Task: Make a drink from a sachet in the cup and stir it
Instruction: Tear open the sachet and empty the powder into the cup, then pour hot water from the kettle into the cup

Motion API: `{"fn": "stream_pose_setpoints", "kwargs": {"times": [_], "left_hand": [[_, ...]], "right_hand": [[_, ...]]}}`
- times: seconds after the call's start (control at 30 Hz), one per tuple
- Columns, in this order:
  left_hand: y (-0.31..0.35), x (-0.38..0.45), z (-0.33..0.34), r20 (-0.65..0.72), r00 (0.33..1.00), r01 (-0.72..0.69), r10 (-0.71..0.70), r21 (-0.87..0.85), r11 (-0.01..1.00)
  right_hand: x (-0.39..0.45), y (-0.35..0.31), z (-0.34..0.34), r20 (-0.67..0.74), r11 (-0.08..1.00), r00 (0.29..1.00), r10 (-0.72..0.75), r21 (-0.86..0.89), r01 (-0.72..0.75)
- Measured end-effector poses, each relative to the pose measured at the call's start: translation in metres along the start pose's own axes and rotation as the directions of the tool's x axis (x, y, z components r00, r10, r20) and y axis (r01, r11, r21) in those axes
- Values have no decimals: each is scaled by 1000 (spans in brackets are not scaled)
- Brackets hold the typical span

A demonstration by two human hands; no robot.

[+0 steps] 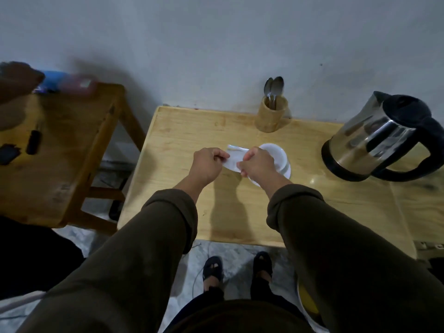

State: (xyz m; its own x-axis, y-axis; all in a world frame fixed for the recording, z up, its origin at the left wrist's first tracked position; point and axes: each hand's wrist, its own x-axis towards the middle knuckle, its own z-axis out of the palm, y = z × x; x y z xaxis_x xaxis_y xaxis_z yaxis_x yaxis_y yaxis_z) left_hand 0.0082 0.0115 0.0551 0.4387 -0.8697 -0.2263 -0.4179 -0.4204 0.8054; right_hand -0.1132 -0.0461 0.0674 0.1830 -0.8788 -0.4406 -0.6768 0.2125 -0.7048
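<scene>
A small white sachet [234, 156], flat, thin & slightly crinkled w/ a shiny top edge, is held between both hands just above the bench [182, 212], beside & partly in front of the cup [276, 152]. The left hand [207, 165] grip is closed on the sachet's left end, pinched btwn thumb & fingers; the right hand [258, 164] grip is closed on its right end, fist-like. No print or brand can be read on the sachet – too small & blurred.

The cup is white, round, smooth & glossy like ceramic, seated on a white saucer [287, 173]; both are partly covered by the right hand. The bench is pale wood w/ visible grain, a rectangular top w/ a rounded corner, set against a grey matte wall [216, 44].

At the back edge a cylindrical holder [271, 116], wood or bamboo by the look, is seen w/ metal spoons [274, 86] stood bowl-up. To the right a kettle [374, 138] is placed: polished steel body, black plastic base, lid & handle; no label legible.

Both arms are covered by dark olive fabric sleeves [144, 248], cuffs rolled at the wrist. A darker wooden stool-like table [62, 152] is seen to the left, w/ small black items on it, blurred. The floor [230, 255] is pale & marbled
</scene>
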Motion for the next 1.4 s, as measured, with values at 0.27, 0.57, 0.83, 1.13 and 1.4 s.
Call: {"fn": "stream_pose_setpoints", "kwargs": {"times": [0.27, 0.57, 0.83, 1.13, 1.4], "left_hand": [[-53, 1, 2, 203, 978, -42, -39, 376, 926], [-67, 9, 19, 301, 953, -125, -37, 501, 857], [-56, 14, 18, 193, 981, -75, -22, 477, 876], [20, 21, 24, 75, 986, -168, 152, 330, 929], [60, -6, 84, 43, 996, -90, 82, 237, 967]], "right_hand": [[0, 14, 55, 143, 915, 989, -41, -391, 95], [7, 22, 67, 245, 743, 966, -85, -630, 225], [6, 14, 49, 159, 896, 983, -92, -417, 151], [-7, -18, -33, -145, 930, 932, -333, -213, 299], [1, 6, -152, -410, 883, 804, -430, -377, 279]]}}
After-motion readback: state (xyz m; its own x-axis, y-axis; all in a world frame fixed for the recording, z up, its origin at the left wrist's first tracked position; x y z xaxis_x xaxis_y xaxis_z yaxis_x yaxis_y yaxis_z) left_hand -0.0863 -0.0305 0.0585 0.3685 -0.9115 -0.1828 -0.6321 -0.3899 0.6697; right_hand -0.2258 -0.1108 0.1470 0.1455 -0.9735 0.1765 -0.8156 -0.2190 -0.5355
